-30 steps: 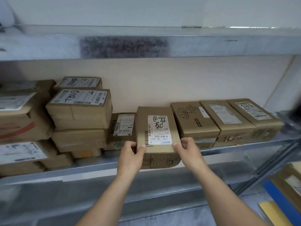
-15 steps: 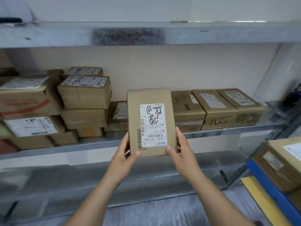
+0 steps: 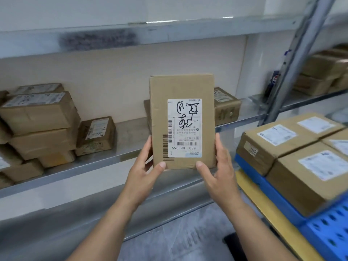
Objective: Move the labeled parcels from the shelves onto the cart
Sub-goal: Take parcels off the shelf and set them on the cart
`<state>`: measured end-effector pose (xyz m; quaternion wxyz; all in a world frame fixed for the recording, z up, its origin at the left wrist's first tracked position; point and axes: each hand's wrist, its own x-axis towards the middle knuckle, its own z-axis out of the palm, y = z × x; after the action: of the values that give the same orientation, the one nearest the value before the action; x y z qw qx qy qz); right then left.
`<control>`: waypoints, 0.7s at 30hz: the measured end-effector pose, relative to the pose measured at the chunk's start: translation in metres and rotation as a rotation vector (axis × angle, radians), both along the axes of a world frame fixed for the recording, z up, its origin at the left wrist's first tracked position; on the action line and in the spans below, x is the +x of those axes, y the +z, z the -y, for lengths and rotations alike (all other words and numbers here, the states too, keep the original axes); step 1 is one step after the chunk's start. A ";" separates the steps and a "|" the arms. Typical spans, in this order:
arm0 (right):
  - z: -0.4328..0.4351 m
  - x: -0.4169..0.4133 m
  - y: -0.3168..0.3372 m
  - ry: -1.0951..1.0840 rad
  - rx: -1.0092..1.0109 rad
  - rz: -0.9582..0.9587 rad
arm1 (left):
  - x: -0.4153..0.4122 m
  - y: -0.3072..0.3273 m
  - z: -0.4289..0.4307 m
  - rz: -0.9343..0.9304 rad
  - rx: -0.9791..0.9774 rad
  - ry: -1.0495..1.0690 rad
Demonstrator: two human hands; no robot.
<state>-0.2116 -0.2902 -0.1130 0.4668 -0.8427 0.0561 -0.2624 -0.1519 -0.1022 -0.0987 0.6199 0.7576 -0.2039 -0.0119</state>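
At the far left a stack of parcels [image 3: 41, 117] sits on the shelf [image 3: 113, 160], with 1 small parcel [image 3: 96, 135] just beside it. Next comes the left hand [image 3: 144, 172]. Its thumb lies on the front of the held parcel [image 3: 180, 87] at the lower left corner, and its fingers [image 3: 147, 146] run up the left edge, pinching the box. The held parcel is in the air in front of the shelf, upright, and its white label [image 3: 184, 129] faces the camera upside down. The right hand [image 3: 219, 172] mirrors that pinch at the lower right corner, thumb in front. At the right stands the cart [image 3: 323, 236], its blue deck carrying at least 3 labelled parcels [image 3: 278, 142] packed close together.

The step in hand looks like the carry across to the cart. To do it well, grip both lower corners firmly, since the box rises tall above the hands and could tip. Then swing right and lay it flat, label up, on the bare deck or squarely atop the boxes there.
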 end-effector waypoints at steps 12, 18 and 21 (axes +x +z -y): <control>0.103 -0.086 0.014 -0.455 -0.015 0.119 | -0.015 0.023 0.140 0.067 0.030 -0.457; 0.147 -0.121 0.009 -0.726 0.048 0.138 | -0.022 0.028 0.226 0.098 0.019 -0.713; 0.174 -0.129 0.010 -0.844 0.054 0.162 | -0.021 0.032 0.270 0.107 0.014 -0.827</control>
<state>-0.3401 -0.4645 -0.1027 0.3433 -0.7099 0.3660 -0.4941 -0.1731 -0.3720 -0.0666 0.5461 0.6158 -0.5228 -0.2219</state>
